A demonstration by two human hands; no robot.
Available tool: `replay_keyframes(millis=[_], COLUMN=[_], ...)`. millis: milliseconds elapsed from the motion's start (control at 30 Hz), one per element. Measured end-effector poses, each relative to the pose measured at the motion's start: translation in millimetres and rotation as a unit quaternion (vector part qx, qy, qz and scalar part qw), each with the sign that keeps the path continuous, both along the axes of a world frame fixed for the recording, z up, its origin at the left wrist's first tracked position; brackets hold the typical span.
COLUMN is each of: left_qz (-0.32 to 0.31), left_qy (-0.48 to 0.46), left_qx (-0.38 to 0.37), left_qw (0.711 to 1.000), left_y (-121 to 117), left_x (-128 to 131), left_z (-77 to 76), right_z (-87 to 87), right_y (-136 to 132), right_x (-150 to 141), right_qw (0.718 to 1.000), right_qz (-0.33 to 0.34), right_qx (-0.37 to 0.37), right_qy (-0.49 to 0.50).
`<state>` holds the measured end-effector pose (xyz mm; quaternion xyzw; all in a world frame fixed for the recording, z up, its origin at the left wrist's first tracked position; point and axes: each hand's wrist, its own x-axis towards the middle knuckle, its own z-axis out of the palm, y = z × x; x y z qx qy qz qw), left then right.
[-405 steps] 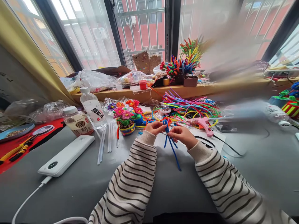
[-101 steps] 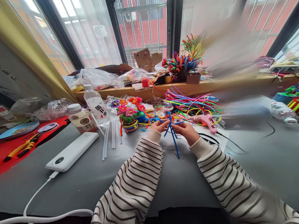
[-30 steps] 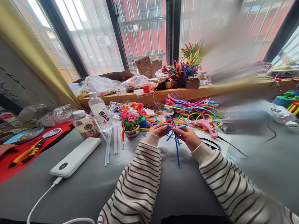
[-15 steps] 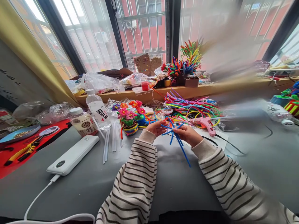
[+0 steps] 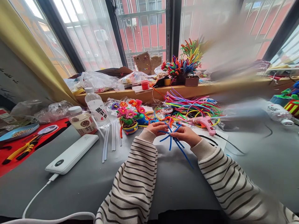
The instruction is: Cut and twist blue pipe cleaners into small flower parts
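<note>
Blue pipe cleaners (image 5: 170,143), joined at the middle, fan out like a star above the grey table (image 5: 173,189). One long stem slants down to the right, well past the shorter spokes. My right hand (image 5: 187,136) pinches the bundle near its centre with thumb and forefinger. On the other side, my left hand (image 5: 157,128) has its fingers closed at the upper left spokes; its fingertips are partly hidden by them. A white sheet (image 5: 219,141) lies under and behind the hands.
Behind my hands lie a heap of coloured pipe cleaners (image 5: 191,104) and a pink glue gun (image 5: 206,123). To the left are pipe-cleaner flower pots (image 5: 130,127), clear glue sticks (image 5: 113,137), bottles (image 5: 98,110), a white power bank (image 5: 72,154) and yellow-black pliers (image 5: 23,149).
Long ago the blue pipe cleaners were bunched together; now their spokes are spread. Within the last second the star has tilted, its long stem swinging right, and my left fingers have closed on the spokes.
</note>
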<state>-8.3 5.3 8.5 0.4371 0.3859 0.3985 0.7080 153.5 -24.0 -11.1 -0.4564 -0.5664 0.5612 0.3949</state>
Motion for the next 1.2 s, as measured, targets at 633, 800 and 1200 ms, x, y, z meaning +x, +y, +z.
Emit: replay_keyframes(millis=[633,800,1200], left_qz=[-0.061,0.017,0.003], left_qy=[0.022,-0.003,0.084], left_qx=[0.028,0.009,0.046], left_qw=[0.997,1.000,0.995], left_y=[13.7,10.4,4.7], left_x=[7.5,10.5,11.4], left_z=[-8.3,-3.9,-11.7], right_z=[1.5,0.7,2.4], right_y=[1.9,5.1,5.0], right_x=[4.2,3.2,3.5], right_qw=[0.998,0.992,0.980], right_qz=[0.047,-0.100,-0.130], right_qx=[0.010,-0.028,-0.036], right_qy=[-0.045,0.073,0.144])
